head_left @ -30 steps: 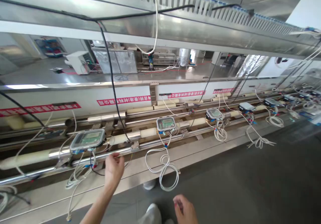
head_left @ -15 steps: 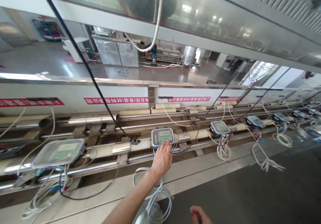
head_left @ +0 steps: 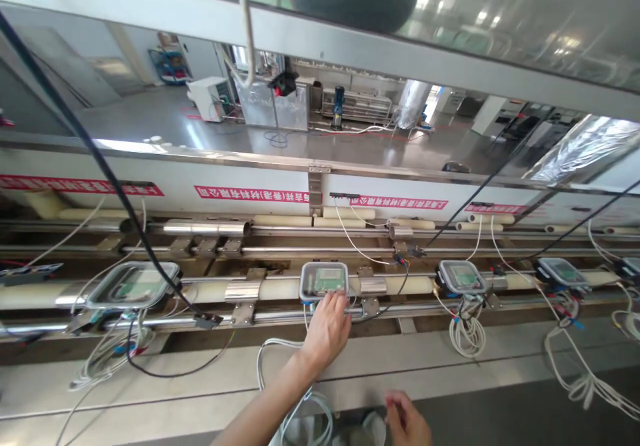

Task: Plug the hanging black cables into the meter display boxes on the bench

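A clear-lidded box (head_left: 325, 274) with a green circuit board inside is mounted on the metal rails in mid view. The fingers of my left hand (head_left: 327, 326), held close together and bent, touch the front edge of this box; their tips are partly hidden. Low in the view, apart from the rails, my right hand (head_left: 409, 421) is curled with its fingers drawn in. Whatever lies between those fingers, if anything, cannot be made out. A pale coiled cable (head_left: 313, 409) hangs below my left forearm.
Similar lidded boxes stand left (head_left: 135, 285) and right (head_left: 461, 277), with bundled cables (head_left: 467, 336) hanging beneath. Black cables (head_left: 107, 173) slant down across the view. Metal rails (head_left: 295, 315) run sideways behind a steel ledge (head_left: 200, 383). A wide metal housing (head_left: 490, 13) hangs overhead.
The view has shifted and levelled. My left fingers have moved from the top of the lid to the box's front edge. My right hand has come further into view.
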Motion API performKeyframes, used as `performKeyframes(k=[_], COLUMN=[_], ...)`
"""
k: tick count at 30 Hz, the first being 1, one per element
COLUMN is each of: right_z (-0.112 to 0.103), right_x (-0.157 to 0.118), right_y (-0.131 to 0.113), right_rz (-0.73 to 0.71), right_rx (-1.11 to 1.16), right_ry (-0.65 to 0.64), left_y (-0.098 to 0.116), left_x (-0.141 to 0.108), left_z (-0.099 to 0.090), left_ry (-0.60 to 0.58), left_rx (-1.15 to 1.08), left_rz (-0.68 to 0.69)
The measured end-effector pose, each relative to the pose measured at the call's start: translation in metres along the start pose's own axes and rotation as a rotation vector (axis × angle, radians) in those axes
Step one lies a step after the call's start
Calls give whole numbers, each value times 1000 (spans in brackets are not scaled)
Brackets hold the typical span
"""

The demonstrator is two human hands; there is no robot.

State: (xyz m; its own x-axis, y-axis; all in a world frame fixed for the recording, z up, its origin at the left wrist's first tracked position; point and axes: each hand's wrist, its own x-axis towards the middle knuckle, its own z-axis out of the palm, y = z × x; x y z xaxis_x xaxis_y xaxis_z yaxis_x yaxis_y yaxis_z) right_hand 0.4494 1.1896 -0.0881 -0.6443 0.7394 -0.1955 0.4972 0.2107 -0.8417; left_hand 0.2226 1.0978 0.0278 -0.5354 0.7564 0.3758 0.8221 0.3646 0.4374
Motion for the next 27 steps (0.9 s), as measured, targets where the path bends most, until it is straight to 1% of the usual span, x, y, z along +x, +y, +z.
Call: performKeyframes(k=[2, 3, 7, 10, 12, 14, 16, 19, 21, 23, 25, 27], right_z=[-23, -36, -82, -109, -121, -125, -124, -120, -118, -116, -115, -111], right_x=[21, 32, 73, 102, 120, 137, 150, 163, 169, 174, 178, 182], right_y=[-8, -14, -40, -64, -81, -95, -106, -117, -122, -126, -132, -139], right_rz=[-68, -102, -234, -365, -440, -484, -505, -505, -487, -436, -344, -253], right_rx=[-6, -1, 5, 11, 20, 43, 71, 107, 133, 195, 321, 461], right_ry=[-65, -77, -73, -74, -81, -93, -91, -67, -60, -65, -95, -137], left_y=[16, 24, 54, 68, 73, 72, 69, 66, 68, 73, 78, 81], left_x=[0, 0, 11, 28, 45, 64, 85, 118, 138, 153, 162, 165], left_z=[11, 18, 45, 56, 58, 62, 67, 79, 85, 88, 89, 91], left_ry=[31, 43, 139, 216, 237, 247, 247, 203, 139, 62, 1, -8], left_rx=[-122, -167, -270, -357, -480, -620, -734, -873, -999, -1121, -1206, -1236], left_rz=[-33, -48, -133, -275, -413, -550, -652, -728, -740, -709, -656, -609])
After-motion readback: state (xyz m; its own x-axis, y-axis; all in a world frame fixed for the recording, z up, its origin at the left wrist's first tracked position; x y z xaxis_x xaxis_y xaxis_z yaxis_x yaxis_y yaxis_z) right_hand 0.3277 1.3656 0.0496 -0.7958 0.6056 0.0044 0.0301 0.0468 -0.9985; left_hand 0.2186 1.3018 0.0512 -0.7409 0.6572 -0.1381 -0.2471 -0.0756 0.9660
